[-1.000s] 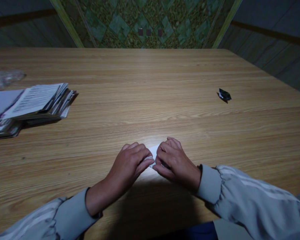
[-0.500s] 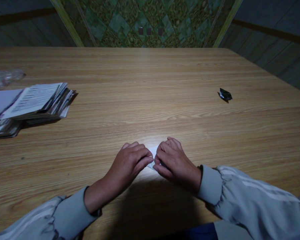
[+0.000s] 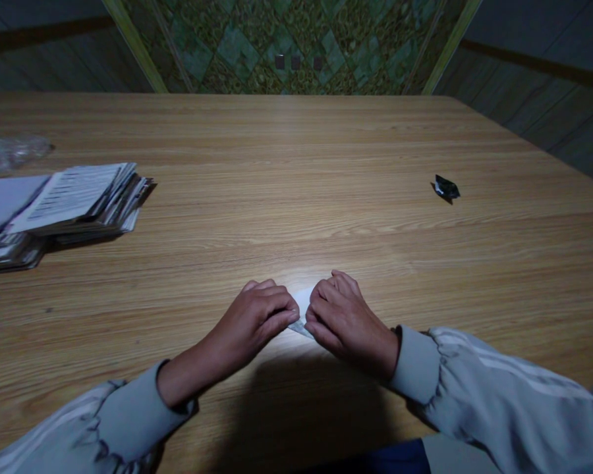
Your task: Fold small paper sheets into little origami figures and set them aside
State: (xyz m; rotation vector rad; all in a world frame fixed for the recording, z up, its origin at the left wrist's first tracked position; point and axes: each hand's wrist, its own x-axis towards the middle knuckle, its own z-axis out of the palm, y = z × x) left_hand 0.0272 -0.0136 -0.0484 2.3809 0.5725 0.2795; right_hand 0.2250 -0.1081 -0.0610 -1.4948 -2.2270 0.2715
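Observation:
A small piece of white paper (image 3: 303, 300) lies on the wooden table between my two hands, near the front. Its lower edge looks folded, with faint grey marking on it. My left hand (image 3: 264, 313) is closed at the paper's left side, thumb and forefinger pinched on its edge. On the right side my right hand (image 3: 340, 313) is closed too, fingers curled in and thumb pressed on the paper. Both hands cover much of the sheet, so its full outline is hidden.
Stacks of papers (image 3: 74, 197) lie at the left, with a clear plastic bag (image 3: 14, 153) behind them. A small crumpled black wrapper (image 3: 446, 187) sits at the right. The wooden table (image 3: 286, 164) reaches back towards a green patterned wall (image 3: 296, 39).
My left hand has shifted slightly left and its forearm sits a little lower. The gap between my hands is wider, showing more of the paper. My right hand has barely moved.

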